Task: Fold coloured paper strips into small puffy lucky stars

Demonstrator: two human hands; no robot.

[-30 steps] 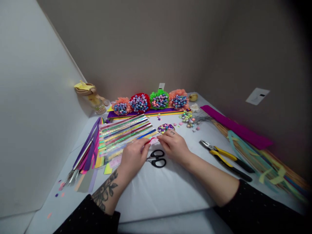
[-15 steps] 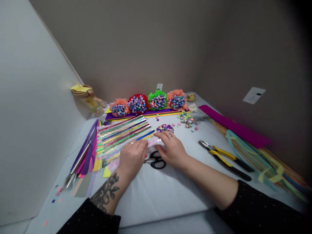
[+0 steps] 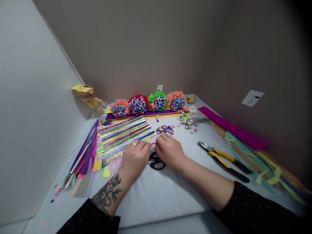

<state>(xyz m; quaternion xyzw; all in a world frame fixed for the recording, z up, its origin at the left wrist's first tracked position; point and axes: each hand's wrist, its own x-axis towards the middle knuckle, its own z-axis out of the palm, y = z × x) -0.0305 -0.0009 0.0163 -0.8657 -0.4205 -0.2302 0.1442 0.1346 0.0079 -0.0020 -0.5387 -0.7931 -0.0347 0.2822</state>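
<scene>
My left hand [image 3: 136, 155] is closed, with its fingertips pinched together above the front edge of the strip sheet. My right hand [image 3: 170, 151] is closed too, its thumb and index finger meeting the left fingertips. Between them shows a bit of a small pink paper strip [image 3: 153, 143], mostly hidden by the fingers. Black-handled scissors [image 3: 157, 161] lie on the table just below the hands, their blades partly under the left hand. Left of the hands is the clear sheet of shiny coloured strips [image 3: 124, 133]. Behind the right hand stands a round dish of folded paper stars [image 3: 165, 130].
Yellow-and-black pliers [image 3: 223, 161] lie to the right, near wooden sticks and ribbons [image 3: 253, 159]. Paper strips [image 3: 83, 159] fan out at left. Star-filled paper flowers [image 3: 137, 104] line the back wall. Loose stars and wires [image 3: 186, 119] lie at back right.
My right hand's fingers have closed and moved in to meet the left fingertips. The left hand has shifted slightly right. The pink strip now shows between them.
</scene>
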